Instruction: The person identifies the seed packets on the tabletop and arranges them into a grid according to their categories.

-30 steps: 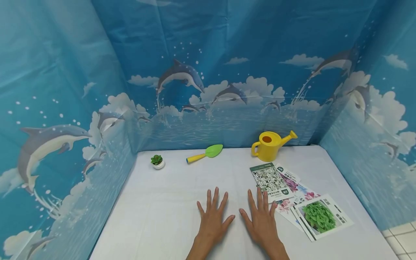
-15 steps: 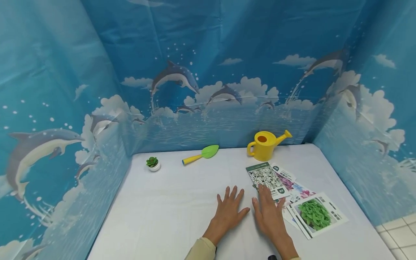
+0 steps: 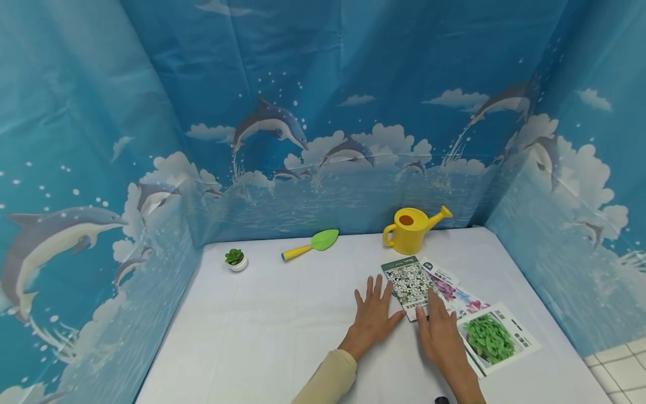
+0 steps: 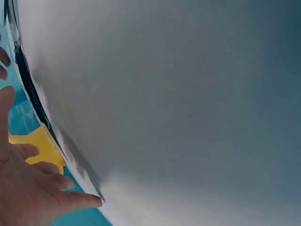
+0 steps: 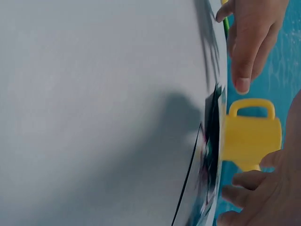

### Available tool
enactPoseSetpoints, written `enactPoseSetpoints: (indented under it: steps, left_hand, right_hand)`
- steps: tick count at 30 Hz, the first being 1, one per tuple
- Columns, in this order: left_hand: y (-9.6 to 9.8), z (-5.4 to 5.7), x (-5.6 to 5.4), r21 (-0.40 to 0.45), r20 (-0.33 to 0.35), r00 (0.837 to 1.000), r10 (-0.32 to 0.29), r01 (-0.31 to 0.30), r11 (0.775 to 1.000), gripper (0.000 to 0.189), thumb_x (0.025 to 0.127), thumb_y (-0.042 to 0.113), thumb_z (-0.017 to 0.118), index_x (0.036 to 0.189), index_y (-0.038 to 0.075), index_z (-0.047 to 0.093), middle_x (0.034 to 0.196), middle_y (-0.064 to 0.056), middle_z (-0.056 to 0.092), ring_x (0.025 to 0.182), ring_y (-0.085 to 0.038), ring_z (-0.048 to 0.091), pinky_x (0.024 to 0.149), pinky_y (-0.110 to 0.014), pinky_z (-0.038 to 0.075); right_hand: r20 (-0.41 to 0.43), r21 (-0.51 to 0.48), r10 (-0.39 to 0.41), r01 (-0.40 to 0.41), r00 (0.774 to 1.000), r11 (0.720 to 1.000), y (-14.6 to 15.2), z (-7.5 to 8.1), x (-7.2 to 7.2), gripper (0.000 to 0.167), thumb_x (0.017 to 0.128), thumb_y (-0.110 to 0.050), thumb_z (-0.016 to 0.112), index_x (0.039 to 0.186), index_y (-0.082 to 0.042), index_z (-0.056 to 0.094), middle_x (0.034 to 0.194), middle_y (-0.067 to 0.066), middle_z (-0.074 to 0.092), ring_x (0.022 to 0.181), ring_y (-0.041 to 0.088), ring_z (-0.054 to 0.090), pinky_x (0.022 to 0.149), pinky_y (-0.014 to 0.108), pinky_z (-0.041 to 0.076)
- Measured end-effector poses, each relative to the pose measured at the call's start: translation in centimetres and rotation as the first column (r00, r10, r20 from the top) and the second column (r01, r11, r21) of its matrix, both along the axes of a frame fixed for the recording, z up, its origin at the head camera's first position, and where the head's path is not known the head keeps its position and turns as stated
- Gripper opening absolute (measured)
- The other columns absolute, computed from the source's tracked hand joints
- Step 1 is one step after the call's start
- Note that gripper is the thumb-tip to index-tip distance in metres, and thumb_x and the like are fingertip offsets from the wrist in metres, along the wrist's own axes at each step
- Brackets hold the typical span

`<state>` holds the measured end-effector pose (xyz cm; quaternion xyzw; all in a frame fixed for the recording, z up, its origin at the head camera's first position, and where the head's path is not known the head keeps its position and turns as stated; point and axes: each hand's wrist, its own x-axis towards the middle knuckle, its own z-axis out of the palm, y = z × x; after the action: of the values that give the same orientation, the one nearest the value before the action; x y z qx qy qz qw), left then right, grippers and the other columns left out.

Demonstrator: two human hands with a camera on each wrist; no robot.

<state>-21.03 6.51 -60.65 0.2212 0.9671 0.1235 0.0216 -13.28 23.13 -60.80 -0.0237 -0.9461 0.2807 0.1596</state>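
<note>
- My left hand has its fingers spread and straight at the left edge of the white-flower packet; they grip nothing, and I cannot tell whether my thumb touches the edge.
- My right hand reaches over that packet's near right corner, fingers fairly straight and thumb apart, holding nothing; I cannot tell whether it rests on the paper or just above.
- The packet lies flat on the right part of the table, in front of the yellow watering can, overlapping the pink-and-purple layer; how many sheets make up that layer I cannot tell.
- The leafy green packet lies nearest me on the right, its left side partly behind my right hand.
- I judge each packet very light and thin, flat enough to slide at a nudge, stiff enough to keep its shape, yet liable to crease if I pinch hard in the middle.
- The faces look smooth, so I expect the overlapping ones to slip over each other.
- The best hold, I think, is a soft pinch on opposite long edges, or thumb under the near corner, because a flat sheet offers my fingertips little to catch.
</note>
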Motion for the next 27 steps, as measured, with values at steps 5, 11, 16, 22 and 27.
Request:
enactPoseSetpoints:
  steps: [5, 11, 16, 22, 27]
  left_hand:
    - [1.3, -0.3, -1.4, 0.008, 0.004, 1.000, -0.009, 0.009, 1.000, 0.085, 0.104, 0.067, 0.057, 0.173, 0.024, 0.029, 0.180, -0.008, 0.020, 0.167, -0.032, 0.015, 0.125, -0.067, 0.031]
    - [2.2, -0.6, -2.2, -0.011, 0.019, 1.000, -0.016, 0.016, 1.000, 0.088, 0.103, 0.068, 0.059, 0.174, 0.026, 0.026, 0.181, -0.009, 0.015, 0.168, -0.032, 0.012, 0.126, -0.068, 0.029]
    - [2.6, -0.8, -2.3, -0.036, 0.036, 0.999, -0.010, 0.012, 0.999, 0.089, 0.102, 0.069, 0.059, 0.174, 0.028, 0.025, 0.182, -0.007, 0.013, 0.168, -0.033, 0.010, 0.127, -0.069, 0.027]
    - [2.8, -0.6, -2.4, -0.044, 0.103, 0.995, -0.017, 0.022, 0.999, 0.086, 0.104, 0.067, 0.058, 0.174, 0.026, 0.027, 0.182, -0.007, 0.012, 0.168, -0.033, 0.007, 0.127, -0.071, 0.021]
    - [3.1, -0.6, -2.5, -0.044, 0.145, 0.989, -0.025, 0.032, 0.999, 0.085, 0.105, 0.065, 0.058, 0.173, 0.024, 0.028, 0.182, -0.008, 0.010, 0.168, -0.032, 0.005, 0.128, -0.071, 0.018]
  right_hand:
    - [0.014, 0.044, -0.032, 0.031, 0.999, 0.999, 2.1, -0.8, -0.1, 0.067, 0.117, -0.034, 0.042, 0.161, 0.016, 0.031, 0.164, 0.046, 0.027, 0.152, 0.065, 0.025, 0.113, 0.087, 0.020]
    - [0.076, 0.078, -0.080, 0.074, 0.994, 0.994, 4.3, -1.5, 0.3, 0.072, 0.117, -0.042, 0.041, 0.162, 0.013, 0.032, 0.168, 0.044, 0.019, 0.156, 0.065, 0.012, 0.113, 0.091, 0.010]
    - [0.157, 0.129, -0.125, 0.105, 0.980, 0.986, 5.4, -1.9, 0.5, 0.078, 0.115, -0.048, 0.044, 0.163, 0.012, 0.032, 0.170, 0.042, 0.014, 0.158, 0.063, 0.006, 0.112, 0.092, 0.005]
    - [0.262, 0.138, -0.185, 0.153, 0.947, 0.979, 6.3, -1.9, 0.8, 0.084, 0.114, -0.053, 0.040, 0.164, 0.013, 0.026, 0.171, 0.041, 0.002, 0.158, 0.062, -0.006, 0.114, 0.089, -0.007]
    - [0.302, 0.125, -0.241, 0.213, 0.922, 0.969, 6.9, -2.0, 1.2, 0.086, 0.113, -0.058, 0.039, 0.165, 0.010, 0.025, 0.172, 0.039, -0.001, 0.159, 0.061, -0.011, 0.115, 0.087, -0.012]
